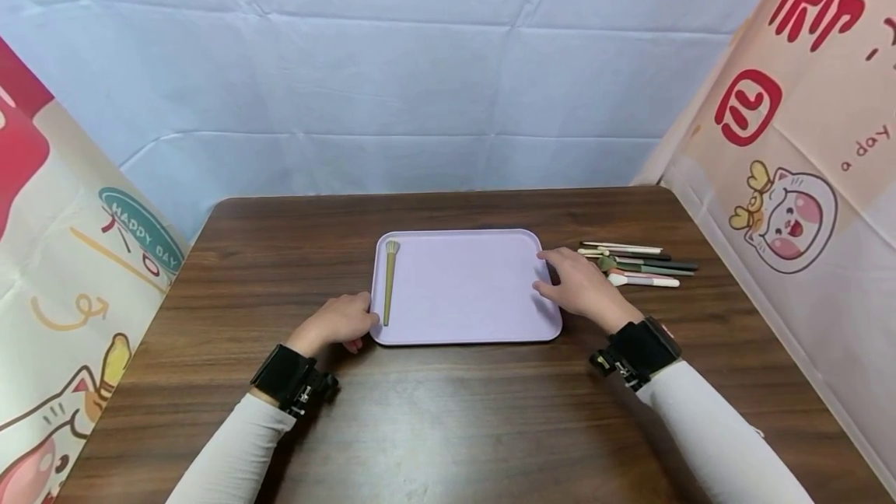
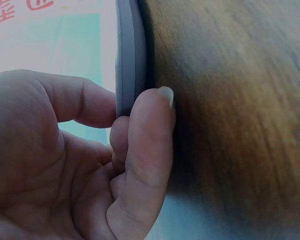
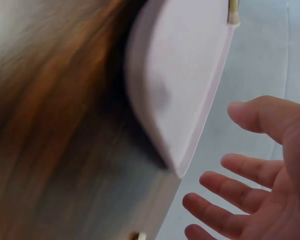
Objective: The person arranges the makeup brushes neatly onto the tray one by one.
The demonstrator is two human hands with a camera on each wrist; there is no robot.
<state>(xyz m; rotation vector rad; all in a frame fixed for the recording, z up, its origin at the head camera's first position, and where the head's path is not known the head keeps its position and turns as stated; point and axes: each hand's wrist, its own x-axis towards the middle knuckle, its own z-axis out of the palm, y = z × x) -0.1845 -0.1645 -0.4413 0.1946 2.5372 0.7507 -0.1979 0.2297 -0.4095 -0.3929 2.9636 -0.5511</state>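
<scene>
A pale lilac tray [image 1: 462, 286] lies on the wooden table, with one green-handled makeup brush [image 1: 389, 286] along its left side, bristles toward the back. At the tray's front left corner, my left hand [image 1: 343, 319] grips the rim. In the left wrist view, the thumb meets the tray's edge [image 2: 132, 55] and curled fingers lie at its outer side. My right hand [image 1: 577, 282] is spread beside the tray's right edge. The right wrist view has its fingers [image 3: 240, 192] apart, holding nothing, near the tray [image 3: 185, 75].
Several makeup brushes [image 1: 651, 271] lie in a loose pile right of the tray, just beyond my right hand. The dark wooden table [image 1: 448, 426] ends at a pale blue cloth [image 1: 399, 84] behind, and printed cloths hang at both sides.
</scene>
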